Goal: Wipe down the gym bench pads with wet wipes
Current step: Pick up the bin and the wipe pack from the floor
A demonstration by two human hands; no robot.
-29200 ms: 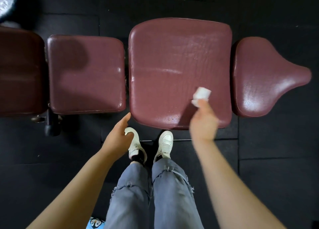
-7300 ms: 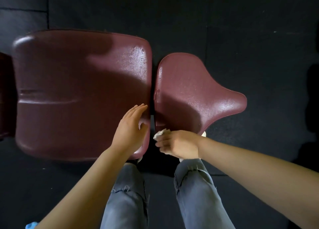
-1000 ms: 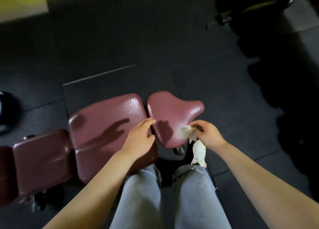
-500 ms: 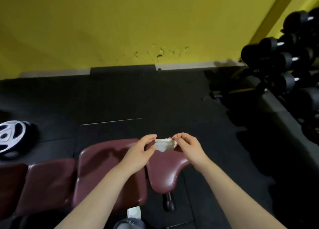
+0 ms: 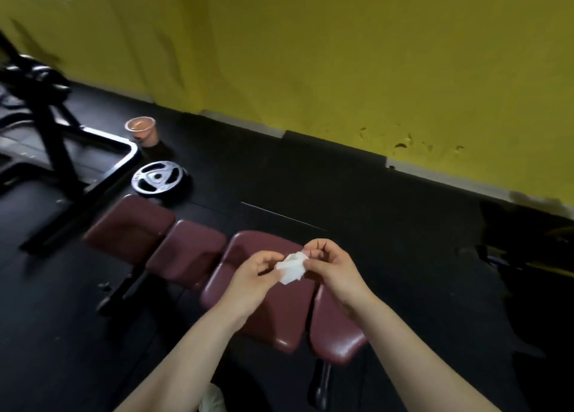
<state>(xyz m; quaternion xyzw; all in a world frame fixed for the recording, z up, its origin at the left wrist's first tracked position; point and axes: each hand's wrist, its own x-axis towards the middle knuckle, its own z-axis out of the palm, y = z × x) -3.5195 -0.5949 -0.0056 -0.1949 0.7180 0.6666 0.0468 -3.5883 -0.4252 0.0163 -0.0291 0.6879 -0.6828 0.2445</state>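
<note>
Head view: four maroon pads [image 5: 186, 253] cross mid-frame; one wet wipe [image 5: 291, 268] is pinched between the left hand [image 5: 253, 279] and right hand [image 5: 330, 270], both hands raised, fingers curled

Weight plate [image 5: 157, 179] and cup [image 5: 141, 130] on black floor [image 5: 388, 225], yellow wall [image 5: 341, 54] behind

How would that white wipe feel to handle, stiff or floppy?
Probably floppy: the wipe sits crumpled between the left hand and right hand. Likely very light, since fingertips alone pinch it. Possibly damp; that can't be seen.
</note>
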